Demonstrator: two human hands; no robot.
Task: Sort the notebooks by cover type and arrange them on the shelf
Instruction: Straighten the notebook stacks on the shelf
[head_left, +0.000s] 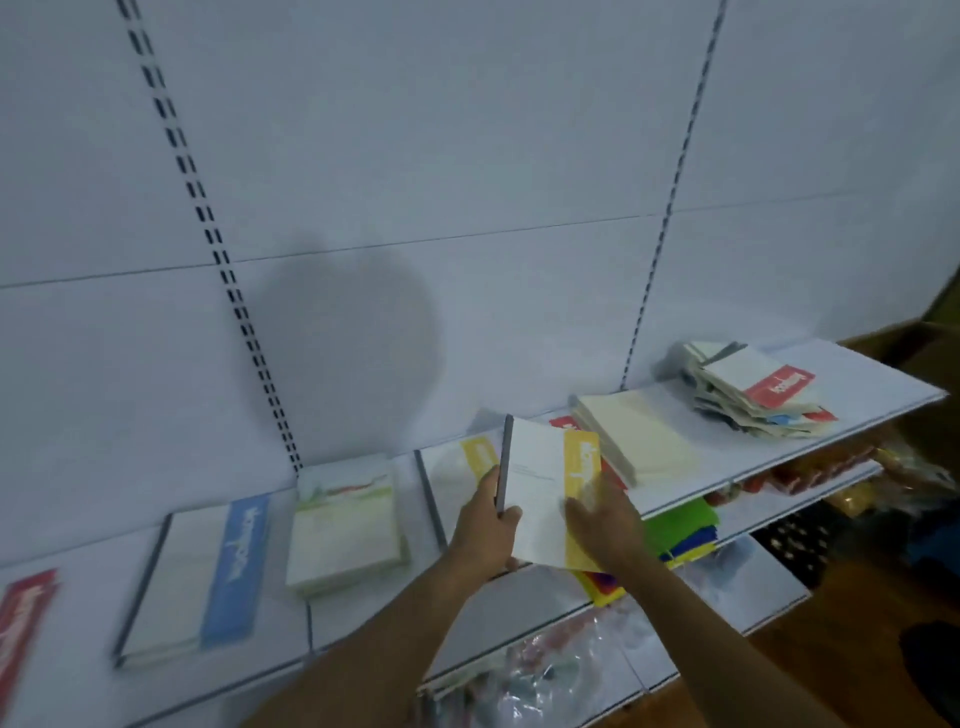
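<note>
From the head camera, both bare arms reach toward a flat white metal shelf fixed to a smooth white slotted back panel. The left hand grips the dark grey spine of a thin white paper-covered notebook with a yellow band, thumb on top, holding it tilted just above the shelf's front edge. The right hand lies against the yellow band with fingers spread and fairly straight; motion blur smears the fingertips, so how firmly they press cannot be told.

Flat on the shelf lie a red-banded notebook cut off by the left edge, a white notebook with a blue band, a squarish stack with pale green landscape covers, a yellow-banded notebook partly hidden behind the held one, a plain cream stack and a loose, untidy pile topped by a red-banded cover. The printed lettering is too blurred to read.

Below, lower shelves hold green and yellow sheets and crinkled clear plastic packets, their contents indistinct.
</note>
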